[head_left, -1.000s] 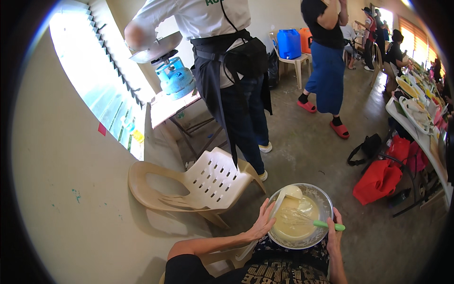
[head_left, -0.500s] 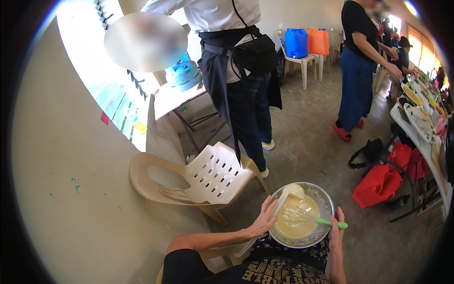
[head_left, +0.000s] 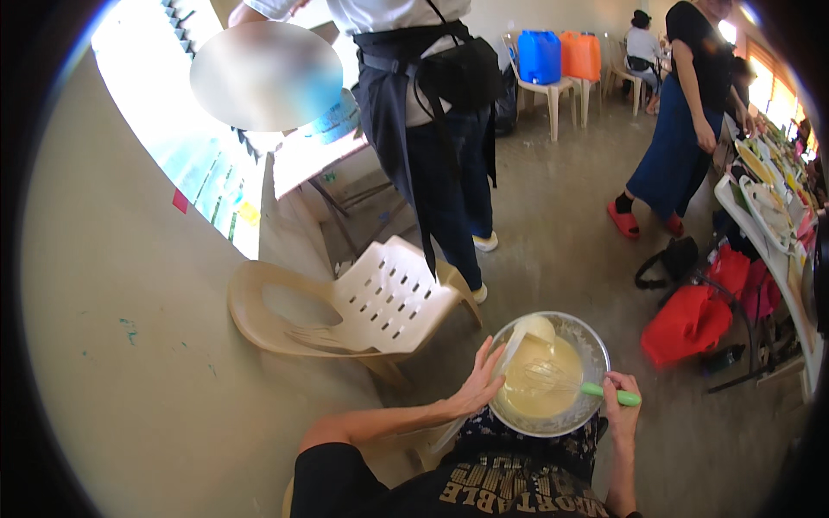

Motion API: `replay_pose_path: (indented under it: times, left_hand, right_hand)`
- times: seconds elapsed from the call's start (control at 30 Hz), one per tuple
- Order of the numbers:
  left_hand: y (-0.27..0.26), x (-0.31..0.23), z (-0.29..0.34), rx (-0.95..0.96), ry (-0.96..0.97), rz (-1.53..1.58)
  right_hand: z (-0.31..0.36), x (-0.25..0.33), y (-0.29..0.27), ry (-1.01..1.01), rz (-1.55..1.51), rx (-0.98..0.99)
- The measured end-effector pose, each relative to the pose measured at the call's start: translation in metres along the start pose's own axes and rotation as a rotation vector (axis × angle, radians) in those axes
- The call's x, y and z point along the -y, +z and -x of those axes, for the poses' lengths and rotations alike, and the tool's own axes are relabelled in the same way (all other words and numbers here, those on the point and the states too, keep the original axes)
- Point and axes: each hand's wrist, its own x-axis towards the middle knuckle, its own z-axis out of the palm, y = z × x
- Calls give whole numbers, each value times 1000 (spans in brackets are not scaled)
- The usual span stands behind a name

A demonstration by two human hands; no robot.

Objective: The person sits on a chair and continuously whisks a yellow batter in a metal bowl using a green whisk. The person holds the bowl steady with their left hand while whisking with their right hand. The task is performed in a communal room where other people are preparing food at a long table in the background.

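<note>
At the bowl [head_left: 594, 352], the right hand [head_left: 622, 414] holds a whisk [head_left: 598, 390].

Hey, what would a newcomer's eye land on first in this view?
Likely the bowl of pale mixture, low and right of centre, with the right hand on the green whisk and the left hand at the rim. Then the blue jug and orange jug at the back, and the red bag on the right.

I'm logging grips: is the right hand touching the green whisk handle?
Touching. The head view shows the right hand closed around the green whisk handle, which shows on both sides of its grip.
</note>
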Motion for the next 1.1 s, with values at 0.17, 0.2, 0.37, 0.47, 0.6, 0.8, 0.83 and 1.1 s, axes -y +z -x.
replay_pose_path:
  times: [0.17,0.2,0.37,0.47,0.6,0.8,0.83,1.1]
  left_hand:
    - [3,7,3,-30,33,50]
    - [1,8,0,-38,26,27]
    - [6,16,-5,-37,46,-59]
    - [1,6,-1,-41,-18,-9]
    - [1,-2,-10,2,-67,4]
    - [1,-2,-7,16,-84,-4]
    - [2,0,-7,16,-79,-8]
    - [1,-2,-8,29,-75,-26]
  right_hand:
    - [14,44,-25,157,-104,253]
    - [17,49,-27,150,-134,247]
    - [21,61,-42,74,-73,219]
    - [13,49,-30,-92,65,126]
    - [21,20,-9,-225,83,105]
    - [27,35,-21,70,-127,234]
    - [22,33,-20,56,-117,203]
    - [10,15,12,-211,-165,238]
